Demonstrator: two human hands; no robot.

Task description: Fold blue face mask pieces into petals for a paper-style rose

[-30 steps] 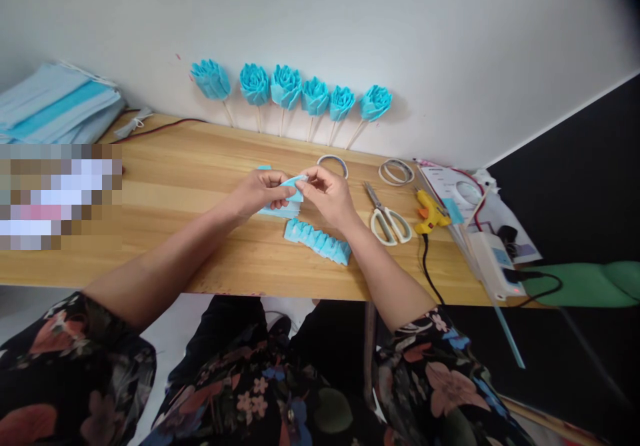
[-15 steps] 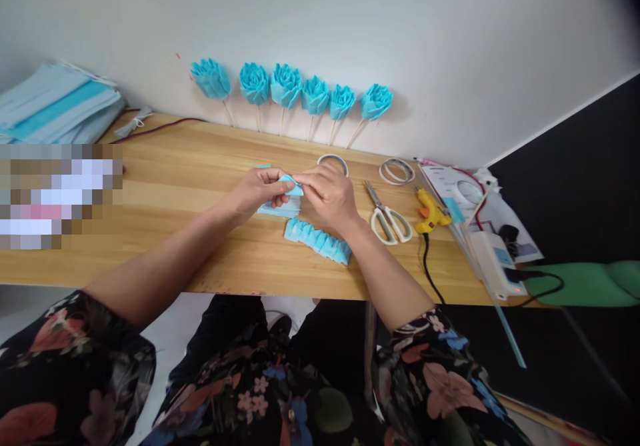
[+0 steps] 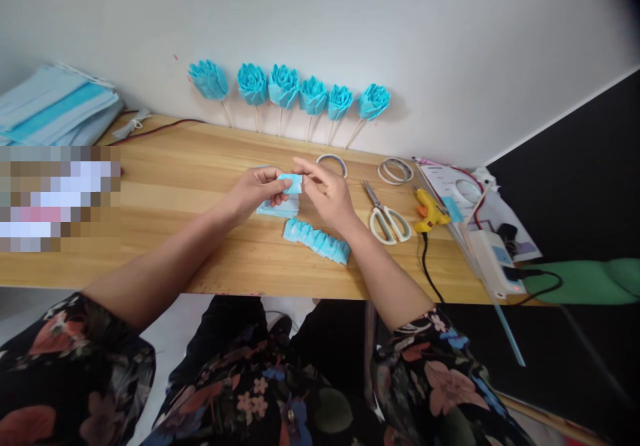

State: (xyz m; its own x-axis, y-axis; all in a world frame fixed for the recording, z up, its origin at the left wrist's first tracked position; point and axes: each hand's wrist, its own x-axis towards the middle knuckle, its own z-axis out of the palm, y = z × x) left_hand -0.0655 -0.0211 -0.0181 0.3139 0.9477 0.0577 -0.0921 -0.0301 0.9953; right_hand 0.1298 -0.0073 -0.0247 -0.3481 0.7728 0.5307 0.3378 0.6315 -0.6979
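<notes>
My left hand [image 3: 257,188] pinches a small folded piece of blue mask fabric [image 3: 296,183] between thumb and fingers. At its right edge, my right hand [image 3: 327,193] grips the same piece near the thumb, the index finger raised above it. Some right fingertips are hidden. Beneath the hands lies a stack of pale blue fabric pieces [image 3: 280,207], partly covered by the left hand. Closer to me rests an overlapping row of folded blue petals [image 3: 317,241].
Several blue fabric roses [image 3: 313,96] on sticks lean against the wall. Right of my hands are scissors [image 3: 385,216], tape rolls [image 3: 395,171], a yellow glue gun [image 3: 430,211] and a power strip [image 3: 495,263]. Face masks [image 3: 55,103] are piled at the left.
My right index finger has lifted off the folded piece, and the right hand has opened slightly. The piece now shows more of its flat face. My left hand keeps its hold.
</notes>
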